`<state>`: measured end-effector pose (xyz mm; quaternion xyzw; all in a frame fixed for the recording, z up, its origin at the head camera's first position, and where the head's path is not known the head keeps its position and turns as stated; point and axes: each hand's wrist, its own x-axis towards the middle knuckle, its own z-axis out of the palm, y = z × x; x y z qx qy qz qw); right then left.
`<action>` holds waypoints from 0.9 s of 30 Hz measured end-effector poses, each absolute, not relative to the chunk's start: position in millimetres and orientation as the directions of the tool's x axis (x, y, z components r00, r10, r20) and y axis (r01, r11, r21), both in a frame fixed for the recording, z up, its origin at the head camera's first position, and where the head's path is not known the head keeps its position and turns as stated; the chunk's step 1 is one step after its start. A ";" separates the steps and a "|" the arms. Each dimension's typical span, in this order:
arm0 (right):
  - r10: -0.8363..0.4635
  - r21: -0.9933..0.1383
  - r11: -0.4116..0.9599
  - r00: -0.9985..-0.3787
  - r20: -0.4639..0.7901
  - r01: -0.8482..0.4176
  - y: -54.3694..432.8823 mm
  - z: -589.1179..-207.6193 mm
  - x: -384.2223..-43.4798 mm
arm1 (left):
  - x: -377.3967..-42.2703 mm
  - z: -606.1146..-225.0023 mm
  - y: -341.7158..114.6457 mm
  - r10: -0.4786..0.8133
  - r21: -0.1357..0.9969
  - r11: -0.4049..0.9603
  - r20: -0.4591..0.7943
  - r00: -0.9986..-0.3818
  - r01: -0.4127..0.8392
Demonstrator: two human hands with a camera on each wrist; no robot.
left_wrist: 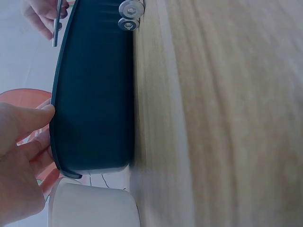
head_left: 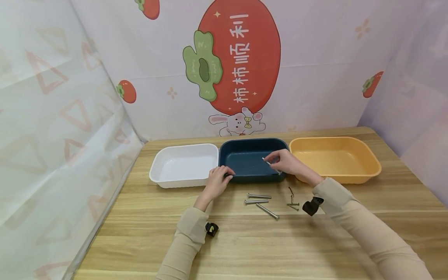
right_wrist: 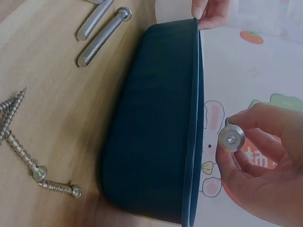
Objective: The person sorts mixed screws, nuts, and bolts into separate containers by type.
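Wood-grain worktop [head_left: 140, 233], fruit-print cloth [head_left: 157, 109] behind. Head view: white tray [head_left: 185, 165], navy tray [head_left: 241, 163] and orange tray [head_left: 332, 159] stand in a row along the worktop's far edge. Right hand [head_left: 284, 161] pinches a bolt [head_left: 277, 170] over the right part of the navy tray. Long axis aslant: head end towards the worktop's near edge, tip towards its far left corner. Left hand [head_left: 217, 181], farther from the bolt, is at the navy tray's near left corner. Three loose bolts [head_left: 256, 202] and some small screws [head_left: 292, 200] lie between that tray and the worktop's near edge. Left wrist view: left thumb and fingers nip the navy tray's rim. Right wrist view: bolt head faces the lens (socket recess visible), thumb and fingers curled about the shank.
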<state>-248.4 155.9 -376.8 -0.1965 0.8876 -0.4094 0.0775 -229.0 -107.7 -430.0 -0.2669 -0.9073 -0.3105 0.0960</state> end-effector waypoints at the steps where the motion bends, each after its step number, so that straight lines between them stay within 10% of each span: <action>1: -0.414 -0.756 0.587 -0.910 0.027 -0.290 156.2 -376.6 -249.7 | -229.0 -430.2 -107.8 0.425 0.511 0.665 0.342 -0.838 0.545; 27: -0.370 -0.720 0.609 -0.922 0.112 -0.332 159.2 -383.3 -247.1 | -229.4 -429.6 -107.8 0.423 0.524 0.659 0.334 -0.842 0.539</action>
